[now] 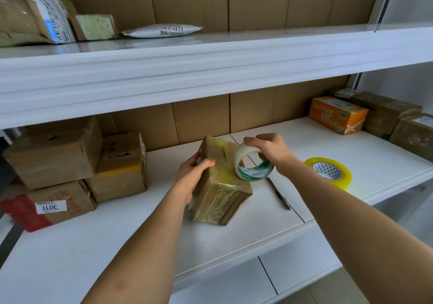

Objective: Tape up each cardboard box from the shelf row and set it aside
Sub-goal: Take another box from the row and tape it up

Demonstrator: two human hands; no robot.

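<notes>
while your left hand [193, 177] clamps the small cardboard box [219, 182] by its left face, thumb over the top edge, the box stands tilted on the middle of the lower shelf [234, 233]. it is already glossy with clear tape, so judge it stiff and light but slippery; hold it by the bare corners and edges, not the taped faces. your right hand [269, 150] curls over the clear tape roll [254, 165], which touches the box's right side; its core shows green print too small to read. just right lies a pen-like tool [280, 194], then a yellow tape roll [329, 172] flat on the shelf. far right sits an orange carton [337, 115] among brown boxes. on the left, stacked boxes [75, 158] include a label reading "3011" upside down. a padded mailer [161, 30] on the upper shelf reads "2217".
</notes>
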